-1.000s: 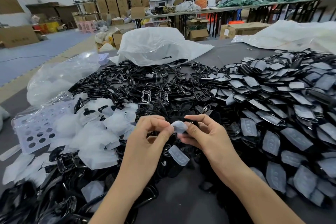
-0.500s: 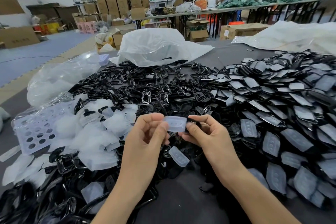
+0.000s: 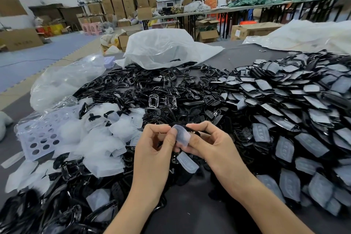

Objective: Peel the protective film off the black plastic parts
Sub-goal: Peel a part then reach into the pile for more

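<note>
Translucent protective film (image 3: 182, 136), a small rounded sheet, sits at the centre of the view, pinched between thumb and forefinger of the left hand (image 3: 157, 148), whose other fingers curl inward. The right hand (image 3: 214, 144) curls round a small black plastic part (image 3: 196, 131), mostly hidden behind film and fingers; whether the film is attached to it I cannot tell. From 1 to 4 o'clock lies a heap of film-covered black plastic parts (image 3: 303, 119). At 12 o'clock lie bare glossy black frames (image 3: 152, 89), with a white plastic bag (image 3: 167, 49) beyond them. At 9 o'clock lies a pile of loose translucent films (image 3: 98, 138) on the grey table (image 3: 190, 214).
</note>
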Demonstrator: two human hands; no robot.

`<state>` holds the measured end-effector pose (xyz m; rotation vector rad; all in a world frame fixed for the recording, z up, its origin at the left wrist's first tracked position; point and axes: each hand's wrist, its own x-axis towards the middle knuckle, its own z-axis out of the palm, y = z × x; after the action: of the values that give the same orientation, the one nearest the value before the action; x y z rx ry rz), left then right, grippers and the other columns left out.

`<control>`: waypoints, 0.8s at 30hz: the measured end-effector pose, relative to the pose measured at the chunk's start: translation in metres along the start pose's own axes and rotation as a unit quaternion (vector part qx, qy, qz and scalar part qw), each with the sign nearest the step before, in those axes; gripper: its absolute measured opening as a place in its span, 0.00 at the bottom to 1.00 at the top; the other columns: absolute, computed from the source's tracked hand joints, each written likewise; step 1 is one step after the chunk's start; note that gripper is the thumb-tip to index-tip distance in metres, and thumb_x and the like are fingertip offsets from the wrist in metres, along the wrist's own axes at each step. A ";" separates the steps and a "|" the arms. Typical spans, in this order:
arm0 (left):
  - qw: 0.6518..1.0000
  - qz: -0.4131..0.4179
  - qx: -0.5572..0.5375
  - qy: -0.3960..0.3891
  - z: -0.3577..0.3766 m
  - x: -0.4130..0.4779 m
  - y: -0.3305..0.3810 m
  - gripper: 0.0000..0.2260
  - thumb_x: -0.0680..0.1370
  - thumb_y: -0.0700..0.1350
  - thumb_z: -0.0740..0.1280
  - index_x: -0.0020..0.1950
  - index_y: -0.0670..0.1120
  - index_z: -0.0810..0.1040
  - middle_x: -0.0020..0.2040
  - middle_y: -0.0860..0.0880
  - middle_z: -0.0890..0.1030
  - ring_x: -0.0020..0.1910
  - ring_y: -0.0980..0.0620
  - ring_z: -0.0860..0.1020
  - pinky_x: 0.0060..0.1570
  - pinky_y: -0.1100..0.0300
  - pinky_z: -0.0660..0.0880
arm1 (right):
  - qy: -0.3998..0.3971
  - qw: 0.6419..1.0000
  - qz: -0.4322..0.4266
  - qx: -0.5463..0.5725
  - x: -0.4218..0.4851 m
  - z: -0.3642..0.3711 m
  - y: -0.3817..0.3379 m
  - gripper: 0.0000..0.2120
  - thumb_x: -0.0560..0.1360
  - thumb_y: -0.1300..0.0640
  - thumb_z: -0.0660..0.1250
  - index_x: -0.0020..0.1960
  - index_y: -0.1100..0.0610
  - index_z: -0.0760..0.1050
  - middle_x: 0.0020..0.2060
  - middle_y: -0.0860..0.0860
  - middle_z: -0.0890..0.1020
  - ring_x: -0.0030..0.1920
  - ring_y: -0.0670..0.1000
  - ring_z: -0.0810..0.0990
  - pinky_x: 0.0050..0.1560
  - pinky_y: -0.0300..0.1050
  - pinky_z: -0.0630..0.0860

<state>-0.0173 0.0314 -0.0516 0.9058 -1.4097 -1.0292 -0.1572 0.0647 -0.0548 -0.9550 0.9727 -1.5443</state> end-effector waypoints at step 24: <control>0.990 -0.046 0.038 -0.131 -0.010 0.007 0.002 0.04 0.78 0.41 0.70 0.50 0.50 0.78 0.35 0.51 0.78 0.34 0.56 0.76 0.36 0.69 0.73 | 0.013 0.995 -0.044 -0.083 0.001 -0.005 -0.004 0.06 0.77 0.60 0.71 0.54 0.57 0.80 0.41 0.56 0.87 0.38 0.49 0.86 0.41 0.36 0.80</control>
<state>-0.0079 0.0247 -0.0480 0.9227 -1.6485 -1.2040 -0.1636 0.0649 -0.0526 -1.1090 1.1045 -1.5694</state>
